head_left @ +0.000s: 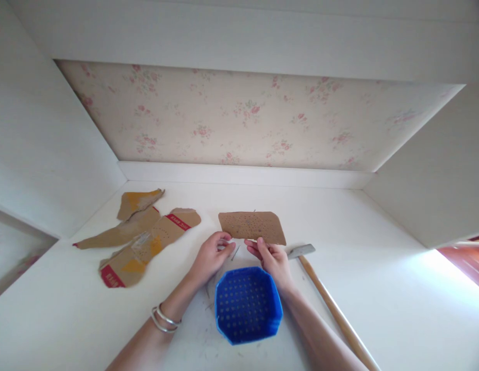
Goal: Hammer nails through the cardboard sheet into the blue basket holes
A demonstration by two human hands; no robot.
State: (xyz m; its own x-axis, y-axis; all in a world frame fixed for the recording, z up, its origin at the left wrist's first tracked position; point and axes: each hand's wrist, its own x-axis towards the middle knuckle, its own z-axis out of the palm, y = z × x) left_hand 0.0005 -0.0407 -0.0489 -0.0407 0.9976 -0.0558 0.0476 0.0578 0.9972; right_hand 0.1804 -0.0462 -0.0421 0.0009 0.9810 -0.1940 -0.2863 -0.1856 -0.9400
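A brown piece of cardboard (pixel 251 226) dotted with small holes lies in front of both hands. My right hand (pixel 274 260) grips its near edge, the thumb on top and the fingers below. My left hand (pixel 214 255) is curled at the near left corner of the cardboard, thumb and forefinger drawn together; what they hold, if anything, is too small to make out. A thin nail-like piece (pixel 235 252) shows just beside the left thumb. Between my forearms stands a blue plastic basket (pixel 249 304) with a perforated bottom.
On the right lies a hammer (pixel 328 293) with a wooden handle, its metal head close to my right hand. Torn cardboard pieces (pixel 142 229) with red and yellow print spread over the left of the white surface (pixel 401 288). White side panels and a flowered back wall enclose it.
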